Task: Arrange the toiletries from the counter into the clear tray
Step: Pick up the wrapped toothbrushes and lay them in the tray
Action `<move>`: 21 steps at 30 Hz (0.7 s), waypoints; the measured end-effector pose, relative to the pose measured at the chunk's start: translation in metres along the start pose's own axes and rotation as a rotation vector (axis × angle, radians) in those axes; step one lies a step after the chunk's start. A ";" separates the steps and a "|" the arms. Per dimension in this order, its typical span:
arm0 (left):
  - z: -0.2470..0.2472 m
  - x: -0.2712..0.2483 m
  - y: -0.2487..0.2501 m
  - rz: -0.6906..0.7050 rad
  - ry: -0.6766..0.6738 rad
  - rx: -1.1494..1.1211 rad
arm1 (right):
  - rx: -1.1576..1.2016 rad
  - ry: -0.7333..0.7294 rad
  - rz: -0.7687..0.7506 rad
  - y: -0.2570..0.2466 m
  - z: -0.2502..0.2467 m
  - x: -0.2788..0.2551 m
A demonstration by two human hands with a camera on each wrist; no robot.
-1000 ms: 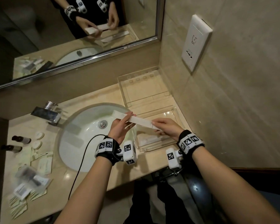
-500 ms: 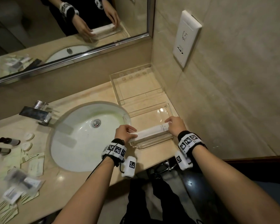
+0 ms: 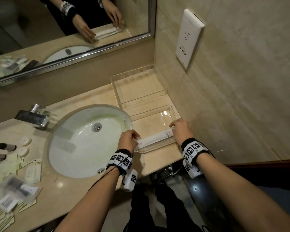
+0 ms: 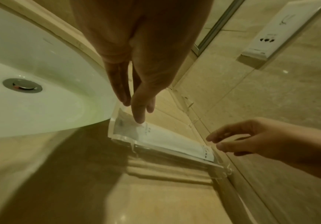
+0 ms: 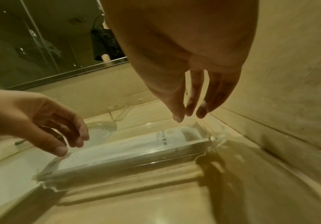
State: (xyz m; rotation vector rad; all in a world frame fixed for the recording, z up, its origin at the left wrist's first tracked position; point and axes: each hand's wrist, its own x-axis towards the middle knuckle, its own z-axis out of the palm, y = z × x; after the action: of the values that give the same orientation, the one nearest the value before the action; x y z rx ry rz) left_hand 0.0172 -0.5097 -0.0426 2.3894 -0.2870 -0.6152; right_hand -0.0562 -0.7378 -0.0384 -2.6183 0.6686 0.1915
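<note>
A long white packet (image 3: 155, 138) lies flat in the near part of the clear tray (image 3: 173, 113), along its front wall. My left hand (image 3: 137, 139) is at the packet's left end. In the left wrist view its fingers are straight and the thumb tip (image 4: 139, 119) touches the packet (image 4: 167, 139). My right hand (image 3: 173, 129) is at the right end. In the right wrist view its straight fingers (image 5: 190, 112) hang just above the packet (image 5: 136, 148); I see no grip.
A white sink (image 3: 84, 141) with a faucet (image 3: 32, 114) lies left of the tray. Two dark bottles (image 3: 4, 146), round soaps (image 3: 26, 141) and several sachets (image 3: 23, 181) sit on the counter's left. The tray's far section (image 3: 137, 87) meets the tiled wall, below a socket (image 3: 189, 37).
Both hands carried the white packet from above the sink's edge down into the tray's near part. Their fingers have since straightened and released their hold on its ends.
</note>
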 end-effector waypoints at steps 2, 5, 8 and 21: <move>0.002 0.000 0.001 0.017 -0.020 0.042 | 0.036 -0.042 -0.090 0.000 0.000 0.002; 0.008 0.002 0.003 0.026 -0.097 0.090 | -0.036 -0.195 -0.188 -0.001 0.000 0.004; 0.014 0.002 0.005 0.031 -0.154 0.142 | -0.175 -0.252 -0.190 0.001 0.000 0.006; 0.014 0.008 -0.001 0.140 -0.153 0.317 | -0.100 -0.228 -0.105 0.010 0.006 0.008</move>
State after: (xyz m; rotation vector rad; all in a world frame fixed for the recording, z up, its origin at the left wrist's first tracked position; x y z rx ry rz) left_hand 0.0176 -0.5196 -0.0555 2.5959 -0.6553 -0.7329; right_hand -0.0539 -0.7467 -0.0499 -2.6625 0.4528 0.4946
